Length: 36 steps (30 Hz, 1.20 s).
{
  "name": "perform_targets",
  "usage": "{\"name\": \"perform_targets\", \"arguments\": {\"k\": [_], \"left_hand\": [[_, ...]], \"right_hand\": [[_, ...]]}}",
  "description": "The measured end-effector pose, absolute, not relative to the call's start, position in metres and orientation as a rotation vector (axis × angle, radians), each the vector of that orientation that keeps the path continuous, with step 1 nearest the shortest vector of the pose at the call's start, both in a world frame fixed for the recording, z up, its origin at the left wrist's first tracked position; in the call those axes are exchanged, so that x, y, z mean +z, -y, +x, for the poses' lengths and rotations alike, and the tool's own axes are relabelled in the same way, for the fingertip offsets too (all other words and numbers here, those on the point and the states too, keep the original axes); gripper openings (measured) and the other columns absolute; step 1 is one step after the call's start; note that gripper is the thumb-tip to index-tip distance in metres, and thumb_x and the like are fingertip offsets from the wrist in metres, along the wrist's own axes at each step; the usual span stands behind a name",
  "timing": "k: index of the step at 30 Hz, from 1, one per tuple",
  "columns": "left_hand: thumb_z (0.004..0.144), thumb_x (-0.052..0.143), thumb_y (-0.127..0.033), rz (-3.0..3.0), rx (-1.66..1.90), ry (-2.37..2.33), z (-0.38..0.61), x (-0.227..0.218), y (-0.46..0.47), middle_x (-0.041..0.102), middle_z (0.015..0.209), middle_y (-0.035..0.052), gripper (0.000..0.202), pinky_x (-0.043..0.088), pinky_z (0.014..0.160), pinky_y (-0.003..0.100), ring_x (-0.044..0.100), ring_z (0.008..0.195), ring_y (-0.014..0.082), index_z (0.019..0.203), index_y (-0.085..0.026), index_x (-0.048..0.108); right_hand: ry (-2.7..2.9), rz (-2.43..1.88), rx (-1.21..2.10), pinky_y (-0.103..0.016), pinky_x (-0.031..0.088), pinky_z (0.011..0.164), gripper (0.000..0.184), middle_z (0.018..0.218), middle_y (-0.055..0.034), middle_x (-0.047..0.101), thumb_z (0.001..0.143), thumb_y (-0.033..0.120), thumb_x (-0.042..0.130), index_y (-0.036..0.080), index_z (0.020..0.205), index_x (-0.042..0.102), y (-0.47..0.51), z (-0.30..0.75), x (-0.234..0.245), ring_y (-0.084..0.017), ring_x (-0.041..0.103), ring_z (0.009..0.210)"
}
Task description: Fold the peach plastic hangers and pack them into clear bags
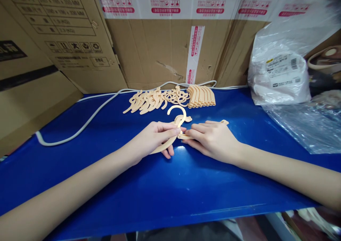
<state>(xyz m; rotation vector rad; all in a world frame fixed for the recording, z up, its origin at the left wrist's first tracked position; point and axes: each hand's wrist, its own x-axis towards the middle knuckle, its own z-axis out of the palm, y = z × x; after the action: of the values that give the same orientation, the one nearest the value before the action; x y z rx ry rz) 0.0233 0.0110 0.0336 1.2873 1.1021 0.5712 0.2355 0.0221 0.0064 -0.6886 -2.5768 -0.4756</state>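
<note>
My left hand (157, 136) pinches a cream plastic hanger piece with a curved hook (178, 108), the hook standing up above the fingers. A curved arm (163, 147) of the hanger runs down to the left under that hand. My right hand (213, 138) is closed around another cream hanger arm (185, 137), its end meeting the hook piece at my left fingertips. The far tip of this arm shows beyond the right knuckles; the rest is hidden by the hand. Just behind the fingers, a loose cream piece (188, 119) is partly covered by the hook.
On the blue table (170, 198) lie loose curved cream pieces (149, 99), a heap of hooks (177, 95) and a neat row of hanger arms (201, 96). A white cable (98, 113) runs along the back. Cardboard boxes (160, 49) stand behind; a plastic-wrapped bundle (279, 77) sits at right.
</note>
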Motion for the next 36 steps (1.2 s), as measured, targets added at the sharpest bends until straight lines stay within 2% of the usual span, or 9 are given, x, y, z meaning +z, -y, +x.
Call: {"name": "perform_targets", "arguments": {"k": [11, 19, 28, 36], "left_hand": [[0.091, 0.064, -0.037, 1.257, 0.578, -1.054, 0.0194, 0.0310, -0.0148, 0.068, 0.058, 0.0025, 0.037, 0.056, 0.050, 0.018, 0.064, 0.051, 0.0110, 0.121, -0.017, 0.069], [0.091, 0.063, -0.036, 1.267, 0.580, -1.058, 0.0185, 0.0334, -0.0137, 0.067, 0.059, 0.0018, 0.034, 0.055, 0.050, 0.017, 0.064, 0.053, 0.0110, 0.119, -0.017, 0.071], [0.091, 0.062, -0.034, 1.271, 0.563, -1.091, 0.0218, 0.0349, -0.0115, 0.064, 0.059, 0.0008, 0.034, 0.053, 0.049, 0.019, 0.061, 0.054, 0.0117, 0.119, -0.015, 0.069], [0.086, 0.063, -0.030, 1.256, 0.560, -1.079, 0.0239, 0.0371, -0.0115, 0.061, 0.069, -0.0005, 0.024, 0.053, 0.051, 0.021, 0.061, 0.061, 0.0122, 0.106, -0.016, 0.066]], "right_hand": [[2.565, -0.694, -0.489, -0.030, 0.035, 0.060, 0.034, 0.071, -0.0009, 0.060, 0.103, 0.027, 0.041, 0.014, 0.087, 0.068, -0.0231, 0.2346, 0.0061, -0.015, 0.055, 0.058], [2.512, -0.722, -0.567, -0.028, 0.032, 0.059, 0.038, 0.068, -0.0007, 0.059, 0.105, 0.028, 0.040, 0.014, 0.084, 0.069, -0.0209, 0.2354, 0.0079, -0.014, 0.052, 0.057], [2.528, -0.748, -0.588, -0.030, 0.030, 0.060, 0.033, 0.069, -0.0011, 0.060, 0.104, 0.027, 0.044, 0.014, 0.086, 0.069, -0.0216, 0.2356, 0.0065, -0.013, 0.053, 0.059], [2.504, -0.689, -0.723, -0.031, 0.028, 0.059, 0.029, 0.070, -0.0010, 0.060, 0.103, 0.023, 0.048, 0.014, 0.082, 0.067, -0.0214, 0.2352, 0.0069, -0.014, 0.053, 0.060]]}}
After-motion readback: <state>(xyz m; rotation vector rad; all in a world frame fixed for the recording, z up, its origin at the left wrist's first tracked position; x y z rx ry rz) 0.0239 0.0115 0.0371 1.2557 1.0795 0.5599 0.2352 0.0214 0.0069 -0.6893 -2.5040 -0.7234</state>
